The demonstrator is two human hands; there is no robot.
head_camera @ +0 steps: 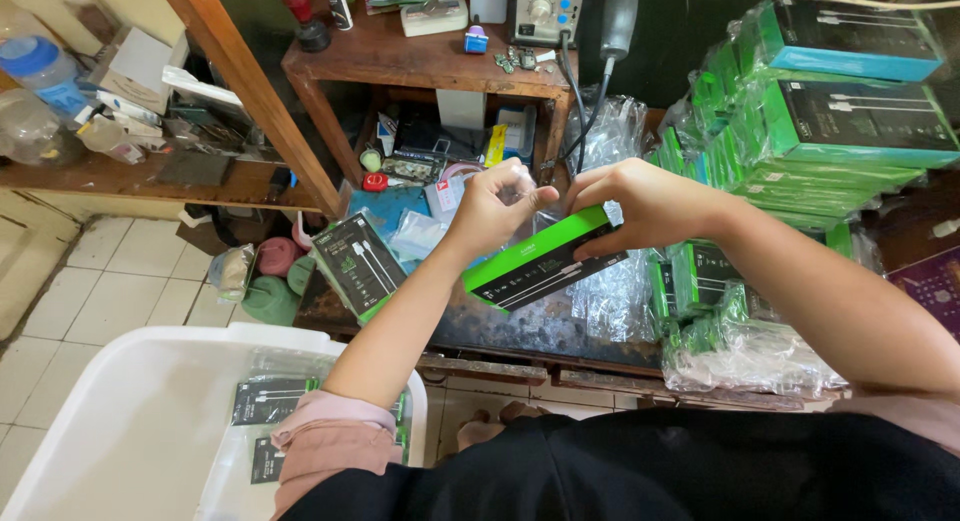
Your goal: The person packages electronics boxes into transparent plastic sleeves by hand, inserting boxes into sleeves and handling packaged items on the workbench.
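Both hands held the green-and-black box (545,261) above the tabletop (520,326): right hand (640,203) fingers clamped on its far end, left hand (492,209) fingers pinched together just beyond its top edge, best kept steady and level.

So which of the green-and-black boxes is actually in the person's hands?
The slim box held mid-air between left hand and right hand; the others lie stacked, on the bench, or in the white tub.

A long, flat green-and-black box (545,261) is sitting mid-frame, tilting up toward the right, its black face showing a white cable picture. The left hand (495,209) is pinching thin clear wrap above its upper edge, while the right hand (640,203) is gripping its right end.
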